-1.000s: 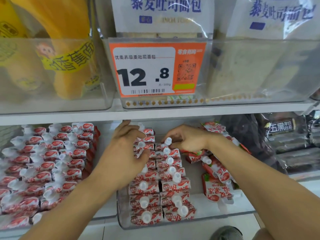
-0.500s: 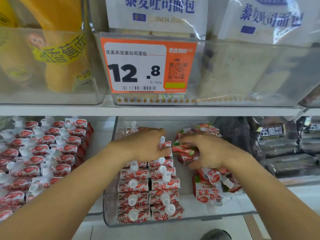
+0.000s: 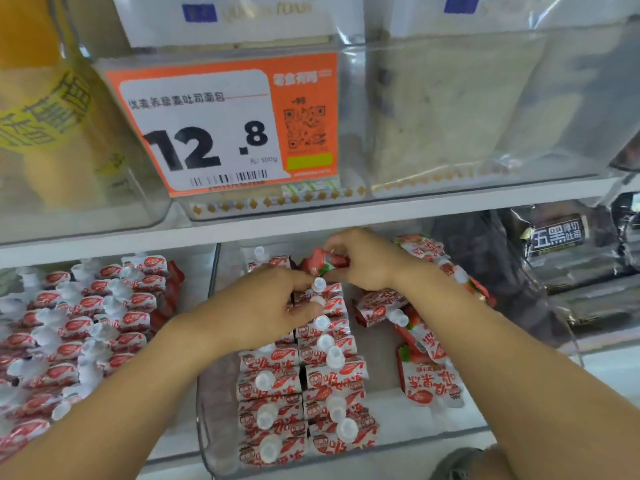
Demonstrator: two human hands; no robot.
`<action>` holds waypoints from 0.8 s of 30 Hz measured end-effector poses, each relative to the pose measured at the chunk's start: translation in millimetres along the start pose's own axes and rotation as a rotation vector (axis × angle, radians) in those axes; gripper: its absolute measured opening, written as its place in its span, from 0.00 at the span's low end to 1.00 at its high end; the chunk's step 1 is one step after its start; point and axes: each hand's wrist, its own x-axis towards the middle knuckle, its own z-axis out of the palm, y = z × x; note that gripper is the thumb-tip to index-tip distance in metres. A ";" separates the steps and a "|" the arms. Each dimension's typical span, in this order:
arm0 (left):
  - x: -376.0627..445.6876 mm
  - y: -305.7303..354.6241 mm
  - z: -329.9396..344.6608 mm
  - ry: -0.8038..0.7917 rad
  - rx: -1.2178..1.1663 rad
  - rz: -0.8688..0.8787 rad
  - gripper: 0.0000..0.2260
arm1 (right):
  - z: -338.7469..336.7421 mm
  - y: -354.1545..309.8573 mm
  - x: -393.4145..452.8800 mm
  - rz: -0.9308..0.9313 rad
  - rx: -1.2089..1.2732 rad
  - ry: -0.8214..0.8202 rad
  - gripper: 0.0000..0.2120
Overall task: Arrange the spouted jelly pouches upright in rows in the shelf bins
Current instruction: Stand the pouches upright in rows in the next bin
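Pouch [image 3: 323,263] now lifted off the loose heap [image 3: 420,337] at the bin's [image 3: 207,424] right side, pinched shut in your right hand [image 3: 363,261] at the back; your left hand [image 3: 266,306], fingers spread, steadies the upright rows [image 3: 304,386], which gain another member next.

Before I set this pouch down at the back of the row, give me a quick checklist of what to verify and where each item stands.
1. Pouch in right hand gripped: ok, the held pouch is pinched in its fingers.
2. Held pouch upright, spout up: not ok, it is tilted and no spout shows.
3. Left hand steadying the rows: ok, it rests on the upright rows.
4. Free slot behind the right row: cannot tell, the hands hide it.
5. Loose pouches kept apart: ok, they lie flat to the right in the clear bin.
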 end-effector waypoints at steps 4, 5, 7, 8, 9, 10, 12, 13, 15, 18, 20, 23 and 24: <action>-11.9 3.8 -0.3 0.074 0.030 0.018 0.21 | -4.1 1.6 5.6 0.076 0.062 -0.015 0.06; -11.3 3.7 -0.2 0.084 0.013 0.022 0.21 | -6.9 2.0 4.0 0.091 0.132 0.001 0.10; -9.2 3.0 -0.2 0.080 -0.013 0.009 0.20 | -10.4 5.8 -0.6 0.099 0.254 0.021 0.14; -8.1 2.4 0.3 0.073 -0.016 -0.003 0.21 | -10.5 10.1 -1.6 0.091 0.294 0.030 0.13; -7.3 1.4 1.2 0.070 -0.016 -0.010 0.21 | -8.9 11.4 -2.5 0.087 0.296 0.020 0.08; -6.8 1.0 1.9 0.067 -0.016 -0.012 0.21 | -5.7 12.7 -2.7 0.080 0.243 0.002 0.01; -6.5 0.4 3.2 0.066 -0.018 -0.008 0.20 | 0.7 14.9 2.1 0.072 0.121 -0.103 0.16; -6.1 0.0 3.8 0.065 -0.018 -0.004 0.20 | 1.9 14.6 3.7 0.082 0.064 -0.175 0.20; -5.2 -1.0 4.7 0.057 -0.018 -0.001 0.20 | 0.1 12.2 4.9 0.101 -0.017 -0.277 0.25; -4.4 -2.8 6.6 0.048 -0.015 0.001 0.22 | -6.3 10.6 2.1 0.107 -0.029 -0.281 0.24; -4.0 -4.0 7.5 0.044 -0.007 0.000 0.23 | -6.9 11.3 0.5 0.073 -0.037 -0.179 0.14; -3.2 -6.8 8.4 0.046 0.001 -0.017 0.24 | -16.6 6.3 -2.8 0.037 -0.086 0.000 0.11; -3.0 -7.5 8.6 0.048 0.003 -0.016 0.24 | -18.9 5.9 -2.1 0.023 -0.095 0.039 0.14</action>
